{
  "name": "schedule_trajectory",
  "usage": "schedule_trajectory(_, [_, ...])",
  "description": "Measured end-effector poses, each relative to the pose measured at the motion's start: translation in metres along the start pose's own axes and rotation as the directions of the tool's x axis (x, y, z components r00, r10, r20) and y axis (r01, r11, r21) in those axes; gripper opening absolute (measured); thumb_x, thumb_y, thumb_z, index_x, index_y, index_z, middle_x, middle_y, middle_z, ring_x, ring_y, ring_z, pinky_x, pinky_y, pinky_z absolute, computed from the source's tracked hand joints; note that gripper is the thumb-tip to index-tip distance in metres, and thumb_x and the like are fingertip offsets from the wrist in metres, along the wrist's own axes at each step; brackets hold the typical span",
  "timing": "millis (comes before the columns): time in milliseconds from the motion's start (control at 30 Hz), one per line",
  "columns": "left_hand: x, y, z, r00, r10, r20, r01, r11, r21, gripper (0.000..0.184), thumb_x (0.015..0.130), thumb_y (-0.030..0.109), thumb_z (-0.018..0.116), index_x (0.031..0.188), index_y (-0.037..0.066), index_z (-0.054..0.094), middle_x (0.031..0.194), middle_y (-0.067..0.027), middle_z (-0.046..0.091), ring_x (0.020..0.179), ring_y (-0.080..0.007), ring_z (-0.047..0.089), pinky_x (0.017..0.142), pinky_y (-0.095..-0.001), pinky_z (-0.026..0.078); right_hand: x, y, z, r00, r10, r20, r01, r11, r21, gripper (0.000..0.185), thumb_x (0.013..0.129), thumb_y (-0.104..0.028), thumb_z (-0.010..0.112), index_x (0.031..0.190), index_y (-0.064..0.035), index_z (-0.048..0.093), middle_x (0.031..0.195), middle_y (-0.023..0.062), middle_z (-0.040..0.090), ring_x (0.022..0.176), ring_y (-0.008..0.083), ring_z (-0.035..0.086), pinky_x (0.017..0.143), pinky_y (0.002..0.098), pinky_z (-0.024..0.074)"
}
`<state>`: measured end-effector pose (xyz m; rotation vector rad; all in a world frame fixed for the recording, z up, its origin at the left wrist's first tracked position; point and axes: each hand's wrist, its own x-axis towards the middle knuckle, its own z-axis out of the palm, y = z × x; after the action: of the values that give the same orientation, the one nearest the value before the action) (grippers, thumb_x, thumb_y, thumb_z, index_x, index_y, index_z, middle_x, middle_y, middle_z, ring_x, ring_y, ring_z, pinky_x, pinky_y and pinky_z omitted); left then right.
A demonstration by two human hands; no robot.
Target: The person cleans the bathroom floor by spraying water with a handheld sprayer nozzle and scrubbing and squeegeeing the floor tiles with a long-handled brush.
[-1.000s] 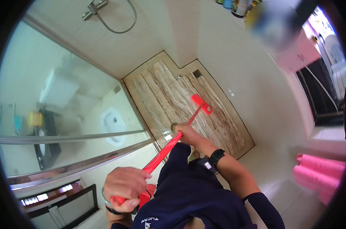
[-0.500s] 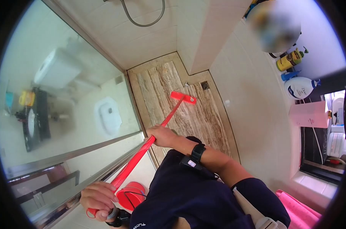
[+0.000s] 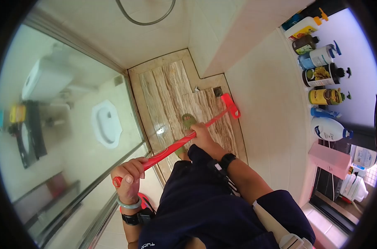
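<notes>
left hand (image 3: 129,173), right hand (image 3: 202,137), both round red pole (image 3: 167,152), striped floor (image 3: 165,89)

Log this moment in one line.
left hand: grip near end of red handle | right hand: grip farther down | red head: beside wall | green slipper: on brown floor

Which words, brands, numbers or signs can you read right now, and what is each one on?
"TUCA", perhaps cut short by a fold: navy-blue cloth shirt.
Too small or blurred to read: marking on the long red pole.
Likewise: lettering on the rounded, blue-topped white plastic bottle.
Likewise: label on the yellow plastic pump bottle.
Likewise: faint print on the pink rectangular box.
</notes>
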<state>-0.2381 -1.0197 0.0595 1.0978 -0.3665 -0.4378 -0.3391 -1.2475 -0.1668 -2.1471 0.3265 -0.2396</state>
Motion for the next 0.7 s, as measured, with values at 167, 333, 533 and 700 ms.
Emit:
schedule_trajectory(167, [0.023, -0.004, 0.002, 0.942, -0.027, -0.333, 0.045, 0.998, 0.047, 0.027, 0.091, 0.017, 0.051, 0.068, 0.013, 0.037, 0.059, -0.0010, 0.036, 0.061, -0.0152, 0.041, 0.087, -0.0464, 0.043, 0.055, 0.042, 0.019, 0.966, -0.037, 0.256, 0.041, 0.999, -0.010, 0.014, 0.068, -0.009, 0.067, 0.069, -0.0022, 0.055, 0.074, 0.0176, 0.059, 0.074, 0.0406, 0.055, 0.070, 0.0481, 0.0434])
schedule_trajectory(333, [0.037, 0.000, -0.006, 0.903, 0.021, -0.428, 0.004, 0.998, 0.057, 0.026, 0.091, 0.015, 0.049, 0.069, 0.013, 0.037, 0.057, -0.0010, 0.036, 0.059, -0.0140, 0.042, 0.088, -0.0450, 0.045, 0.085, 0.004, 0.004, 0.928, 0.016, 0.371, 0.025, 0.994, -0.105, 0.014, 0.064, -0.013, 0.068, 0.072, -0.0061, 0.059, 0.075, 0.0141, 0.060, 0.078, 0.0352, 0.057, 0.069, 0.0454, 0.0444])
schedule_trajectory(533, [0.045, 0.004, -0.029, 0.992, 0.026, -0.127, -0.020, 0.999, 0.042, 0.025, 0.088, 0.016, 0.052, 0.068, 0.012, 0.039, 0.054, -0.0016, 0.038, 0.056, -0.0154, 0.042, 0.088, -0.0473, 0.046, 0.076, -0.009, -0.003, 0.912, 0.156, 0.380, -0.144, 0.988, -0.061, 0.012, 0.064, -0.005, 0.066, 0.074, -0.0046, 0.059, 0.081, 0.0141, 0.060, 0.085, 0.0357, 0.055, 0.073, 0.0448, 0.0454])
schedule_trajectory(700, [0.048, -0.013, 0.004, 0.917, 0.004, -0.398, 0.034, 0.995, 0.090, 0.025, 0.088, 0.013, 0.052, 0.068, 0.011, 0.037, 0.056, -0.0026, 0.037, 0.058, -0.0155, 0.041, 0.092, -0.0499, 0.044, 0.104, 0.038, 0.013, 0.952, -0.003, 0.306, 0.022, 0.998, -0.057, 0.012, 0.062, -0.005, 0.065, 0.070, -0.0050, 0.057, 0.074, 0.0141, 0.059, 0.076, 0.0375, 0.055, 0.064, 0.0454, 0.0431])
